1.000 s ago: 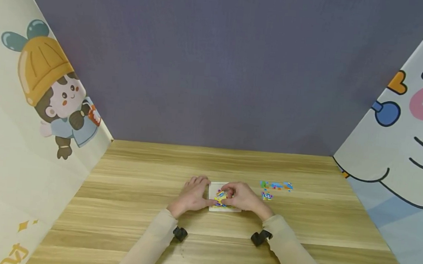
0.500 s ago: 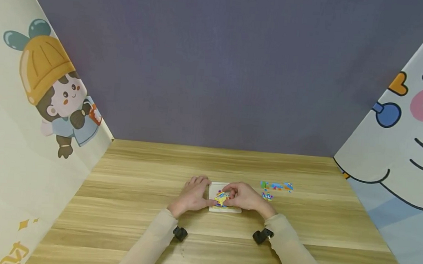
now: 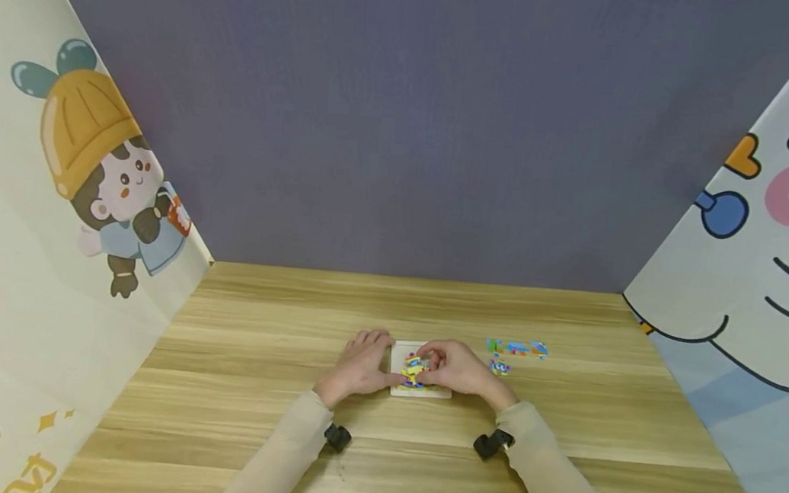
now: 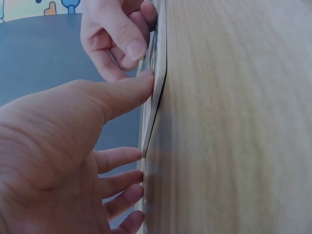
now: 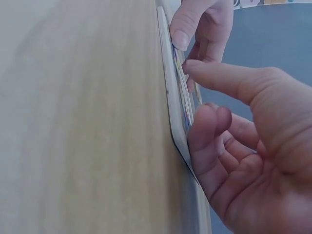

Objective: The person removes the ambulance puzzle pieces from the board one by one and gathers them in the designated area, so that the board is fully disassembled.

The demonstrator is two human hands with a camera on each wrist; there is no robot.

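Observation:
A white-rimmed puzzle board (image 3: 401, 348) lies flat on the wooden table between both hands, its lower part covered by bright yellow and blue puzzle pieces (image 3: 413, 371). My left hand (image 3: 358, 368) spreads along the board's left side, its thumb pressing the near left part and its fingers extended at the edge. From the right, my right hand (image 3: 458, 369) pinches a puzzle piece low over the board; in the right wrist view only a thin edge of the piece (image 5: 197, 93) shows by the thumb. The fingers hide much of the board's right half.
A row of loose puzzle pieces (image 3: 516, 347) lies to the right of the board, with another loose piece (image 3: 499, 367) just in front of it. A grey panel (image 3: 403, 125) stands behind the table (image 3: 280, 307), and printed panels flank it.
The pinched piece, earlier more tilted, now shows less of its face over the board. My right hand has shifted very slightly right; the left hand keeps its place.

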